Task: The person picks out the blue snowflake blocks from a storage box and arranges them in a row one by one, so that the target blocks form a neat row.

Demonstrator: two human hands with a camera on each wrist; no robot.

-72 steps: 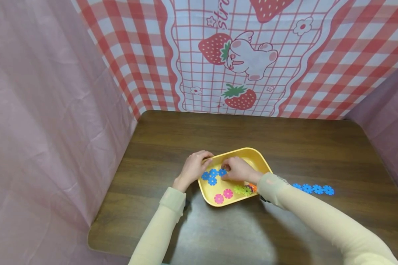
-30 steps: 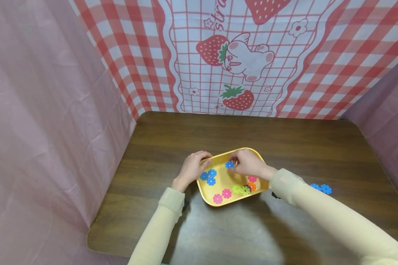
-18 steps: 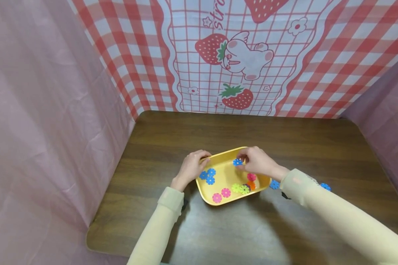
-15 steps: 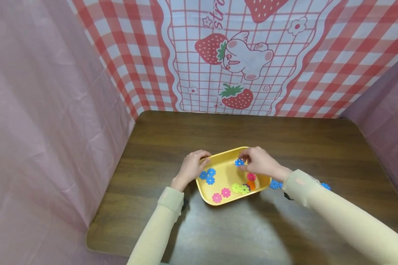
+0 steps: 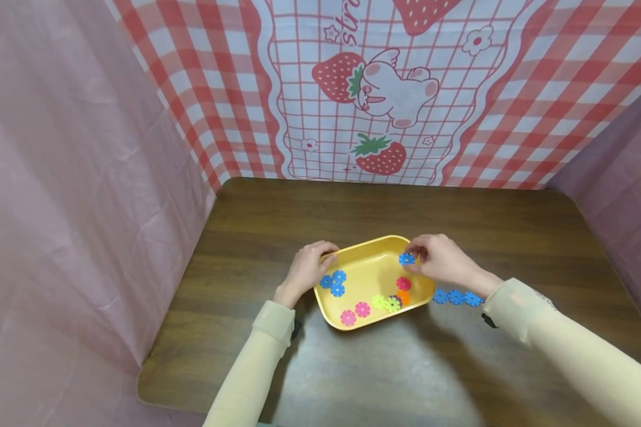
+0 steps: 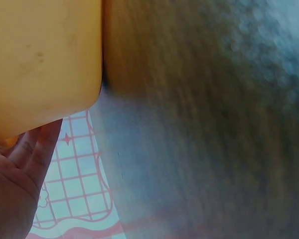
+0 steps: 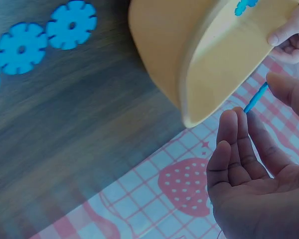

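Note:
My left hand (image 5: 303,270) grips the left end of a yellow plastic bin (image 5: 364,267), thumb inside the rim and fingers outside. My right hand (image 5: 444,259) pinches a blue notched building disc (image 5: 406,259) over the bin's far right corner. The right wrist view shows that disc (image 7: 255,97) edge-on between thumb and fingertips. Inside the bin, a cluster of blue discs (image 5: 338,290) lies near the left hand. Pink discs (image 5: 362,309) lie toward the near side, with yellow-green discs (image 5: 378,302) and an orange disc (image 5: 403,296) to their right.
A row of blue discs (image 5: 456,297) lies on the brown wooden table (image 5: 278,219) just right of the bin, partly hidden by the right forearm. A red-and-white checked strawberry cloth (image 5: 235,107) hangs behind the table. Pink curtains (image 5: 75,178) stand at the sides.
My right hand, pinching a blue disc, has moved from the bin's left part to its far right corner. More of the row on the table shows beside the bin. My left hand stays at the rim.

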